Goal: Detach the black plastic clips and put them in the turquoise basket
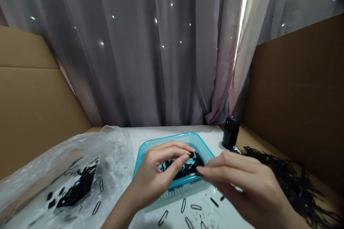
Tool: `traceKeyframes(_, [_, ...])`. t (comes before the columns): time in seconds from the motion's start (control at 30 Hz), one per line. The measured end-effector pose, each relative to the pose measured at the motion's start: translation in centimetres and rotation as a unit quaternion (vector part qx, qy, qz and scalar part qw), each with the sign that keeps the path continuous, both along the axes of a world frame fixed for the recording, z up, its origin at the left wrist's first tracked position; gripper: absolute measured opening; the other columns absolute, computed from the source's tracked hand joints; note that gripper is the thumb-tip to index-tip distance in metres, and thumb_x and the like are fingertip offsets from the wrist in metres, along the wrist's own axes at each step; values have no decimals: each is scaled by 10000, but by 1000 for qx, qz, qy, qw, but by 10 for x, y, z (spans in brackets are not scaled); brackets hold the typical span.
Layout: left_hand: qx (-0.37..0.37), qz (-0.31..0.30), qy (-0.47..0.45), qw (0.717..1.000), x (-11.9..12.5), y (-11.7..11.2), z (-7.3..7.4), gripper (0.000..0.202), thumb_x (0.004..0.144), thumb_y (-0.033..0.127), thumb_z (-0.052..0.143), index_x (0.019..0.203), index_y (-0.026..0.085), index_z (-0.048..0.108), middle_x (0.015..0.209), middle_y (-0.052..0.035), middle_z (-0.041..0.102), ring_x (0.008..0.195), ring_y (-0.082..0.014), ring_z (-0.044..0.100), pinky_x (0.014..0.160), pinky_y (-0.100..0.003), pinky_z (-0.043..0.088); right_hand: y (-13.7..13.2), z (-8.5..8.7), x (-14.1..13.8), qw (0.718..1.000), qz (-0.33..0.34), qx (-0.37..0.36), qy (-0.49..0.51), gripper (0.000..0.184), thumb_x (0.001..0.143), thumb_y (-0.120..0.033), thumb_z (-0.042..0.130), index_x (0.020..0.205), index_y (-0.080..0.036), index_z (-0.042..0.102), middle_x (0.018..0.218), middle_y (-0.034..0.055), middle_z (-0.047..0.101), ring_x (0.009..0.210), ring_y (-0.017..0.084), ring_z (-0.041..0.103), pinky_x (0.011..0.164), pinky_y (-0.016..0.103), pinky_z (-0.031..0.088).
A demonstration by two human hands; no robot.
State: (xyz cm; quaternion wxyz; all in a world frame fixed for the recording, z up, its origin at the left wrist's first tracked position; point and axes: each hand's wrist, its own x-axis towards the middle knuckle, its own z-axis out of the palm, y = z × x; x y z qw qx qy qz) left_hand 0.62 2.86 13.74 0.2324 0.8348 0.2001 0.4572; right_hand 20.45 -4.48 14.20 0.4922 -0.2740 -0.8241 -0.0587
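Note:
Over the blue plastic basket (142,149), my left hand (158,171) pinches a small black piece (191,155) between thumb and fingertips. My right hand (247,182) is at the basket's front right corner, thumb and fingers drawn together; whatever lies between them cannot be made out. Many small black pieces (198,164) lie inside the basket, partly hidden by my hands. On the white table in front of it are several thin black loops (183,205) and dark crumbs.
A clear plastic bag (115,150) with black pieces (80,186) covers the left side. At right stands a black cylindrical container (231,132), beside a heap of black strands (285,179). Cardboard walls (301,89) flank the table; a grey star-patterned curtain (134,61) hangs behind.

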Motion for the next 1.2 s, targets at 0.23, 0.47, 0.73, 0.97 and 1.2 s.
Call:
traceKeyframes(0.23, [-86, -52, -52, 994, -5, 2, 0, 186, 886, 123, 624, 854, 233, 770, 978, -11, 753, 925, -134, 690, 801, -202, 559, -3, -3, 4, 988, -143, 55, 7, 178, 884, -56, 576, 949, -153, 711, 829, 40, 727, 680, 121, 650, 613, 216, 523])
traceKeyframes(0.47, [-96, -63, -68, 991, -5, 2, -2, 183, 862, 109, 655, 847, 246, 774, 972, 0, 751, 920, -128, 687, 807, -196, 558, -3, -6, 1, 988, -140, 63, 5, 173, 891, -59, 575, 957, -159, 699, 834, 30, 727, 681, 123, 646, 613, 224, 512])
traceKeyframes(0.73, [-82, -63, -62, 993, -4, 2, -2, 183, 856, 98, 660, 852, 242, 771, 972, -5, 749, 924, -133, 688, 814, -208, 556, -1, -8, 2, 987, -148, 64, -12, 191, 900, -55, 557, 985, -166, 687, 854, 27, 726, 694, 127, 648, 613, 234, 497])
traceKeyframes(0.97, [-69, -48, -59, 995, -4, 3, -4, 170, 855, 103, 659, 846, 231, 770, 971, -16, 750, 925, -143, 693, 817, -223, 557, -1, -10, 3, 984, -162, 63, -26, 191, 911, -57, 537, 985, -170, 673, 862, 29, 723, 706, 131, 646, 630, 239, 494])
traceKeyframes(1.2, [-57, -27, -49, 997, -3, 3, -3, 139, 863, 132, 660, 823, 211, 768, 962, -36, 748, 909, -160, 694, 808, -248, 555, 0, -8, 3, 982, -170, 72, -33, 198, 903, -51, 535, 968, -165, 683, 854, 31, 728, 685, 135, 649, 608, 240, 496])
